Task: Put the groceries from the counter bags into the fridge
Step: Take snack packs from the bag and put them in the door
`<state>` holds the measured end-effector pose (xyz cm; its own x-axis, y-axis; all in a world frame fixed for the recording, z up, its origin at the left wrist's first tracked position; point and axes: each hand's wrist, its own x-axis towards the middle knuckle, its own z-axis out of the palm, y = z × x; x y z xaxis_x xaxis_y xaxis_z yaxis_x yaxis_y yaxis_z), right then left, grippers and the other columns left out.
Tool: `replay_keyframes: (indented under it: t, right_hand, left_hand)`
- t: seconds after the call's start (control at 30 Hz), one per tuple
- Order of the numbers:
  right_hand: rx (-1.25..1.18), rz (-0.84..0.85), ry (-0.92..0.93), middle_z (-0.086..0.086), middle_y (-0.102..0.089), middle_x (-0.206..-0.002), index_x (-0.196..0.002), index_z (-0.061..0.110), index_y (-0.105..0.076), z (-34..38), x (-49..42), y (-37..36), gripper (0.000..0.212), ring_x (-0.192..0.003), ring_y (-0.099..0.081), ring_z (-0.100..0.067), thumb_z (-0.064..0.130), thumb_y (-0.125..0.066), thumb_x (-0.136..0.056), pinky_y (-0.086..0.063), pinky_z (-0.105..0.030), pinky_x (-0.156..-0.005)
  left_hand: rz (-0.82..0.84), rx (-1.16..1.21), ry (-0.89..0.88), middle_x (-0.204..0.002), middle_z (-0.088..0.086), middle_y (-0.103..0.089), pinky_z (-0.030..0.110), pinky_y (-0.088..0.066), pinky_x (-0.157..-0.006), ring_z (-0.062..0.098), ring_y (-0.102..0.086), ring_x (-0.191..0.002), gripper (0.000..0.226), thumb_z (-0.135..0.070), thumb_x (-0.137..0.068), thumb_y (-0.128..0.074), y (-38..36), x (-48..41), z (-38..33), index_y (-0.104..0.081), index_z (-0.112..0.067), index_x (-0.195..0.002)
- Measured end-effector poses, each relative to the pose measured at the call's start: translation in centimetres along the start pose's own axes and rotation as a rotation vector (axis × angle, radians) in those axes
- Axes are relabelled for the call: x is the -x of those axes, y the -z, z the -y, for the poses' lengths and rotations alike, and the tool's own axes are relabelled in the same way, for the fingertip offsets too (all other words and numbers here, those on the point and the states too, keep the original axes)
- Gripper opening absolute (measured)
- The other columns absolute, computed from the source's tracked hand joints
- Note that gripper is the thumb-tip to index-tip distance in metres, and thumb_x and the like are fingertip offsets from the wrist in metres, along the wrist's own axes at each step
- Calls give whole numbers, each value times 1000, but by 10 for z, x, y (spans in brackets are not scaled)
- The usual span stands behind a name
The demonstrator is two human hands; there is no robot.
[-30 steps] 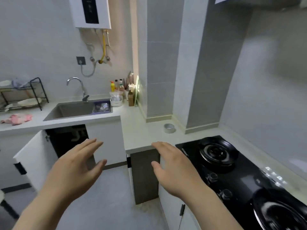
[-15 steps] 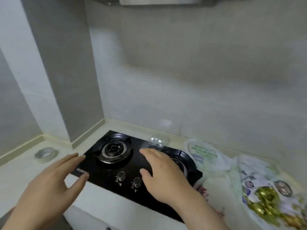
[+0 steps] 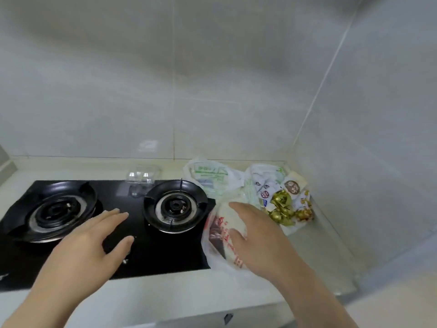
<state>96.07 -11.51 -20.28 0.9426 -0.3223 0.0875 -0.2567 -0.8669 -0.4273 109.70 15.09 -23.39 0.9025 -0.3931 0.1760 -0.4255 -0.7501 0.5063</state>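
Note:
Several plastic grocery bags lie on the counter right of the stove. Nearest is a white bag with red print [image 3: 218, 235]. Behind it sits a white bag with green print [image 3: 208, 177]. At the far right an open bag [image 3: 264, 183] shows packets and gold-wrapped items [image 3: 282, 207]. My right hand [image 3: 257, 237] hovers with fingers spread over the red-print bag, holding nothing. My left hand [image 3: 92, 247] is open above the black stove top. No fridge is in view.
A black two-burner gas stove [image 3: 165, 252] fills the left and middle of the counter. A clear plastic container [image 3: 143, 175] stands behind the burners. Tiled walls close the back and the right corner. The pale counter edge [image 3: 179, 294] runs along the front.
My view has swung right from the sink corner to the stove and bags. Both hands moved right with it; the right hand now sits over the red-print bag.

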Motion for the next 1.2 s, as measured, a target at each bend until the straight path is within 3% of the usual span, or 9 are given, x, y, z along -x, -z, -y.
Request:
replay_keyframes:
  t: [0.17, 0.3, 0.7, 1.03, 1.2]
  right_hand:
    - [-30, -71, -237, 15, -35, -153, -150, 32, -30, -60, 22, 28, 56, -139, -32, -8, 32, -51, -99, -27, -23, -109]
    - [-11, -145, -329, 13, -41, -148, -148, 33, -35, -103, 35, 45, 54, -135, -40, -13, 32, -53, -97, -34, -28, -105]
    - [-56, -247, -334, 8, -50, -142, -144, 28, -42, -218, 45, 94, 50, -128, -47, -15, 29, -54, -96, -37, -27, -103]
    - [-83, -194, -295, 13, -44, -146, -147, 31, -36, -267, 50, 102, 51, -132, -41, -10, 33, -50, -99, -34, -20, -100]
    - [-82, -193, -300, 11, -47, -144, -146, 29, -39, -283, 35, 104, 49, -129, -44, -12, 32, -50, -98, -37, -24, -100]
  left_hand:
    - [56, 21, -126, -134, -5, -58, 43, -43, -100, 18, -50, -129, 47, -42, -80, -69, -30, -25, -43, -64, -25, -124]
    - [89, -6, -187, -137, -7, -55, 41, -42, -100, 17, -49, -129, 45, -32, -82, -70, -50, -39, -85, -62, -26, -126]
    - [181, -37, -322, -134, -7, -59, 33, -44, -94, 18, -55, -122, 47, -32, -84, -69, -111, -51, -208, -60, -25, -129]
    - [290, 51, -303, -142, -14, -49, 25, -34, -103, 9, -43, -133, 50, -36, -88, -63, -164, -52, -259, -50, -32, -137]
    - [342, 67, -319, -142, -15, -48, 22, -33, -101, 7, -42, -132, 49, -38, -90, -61, -186, -69, -278, -48, -34, -137]
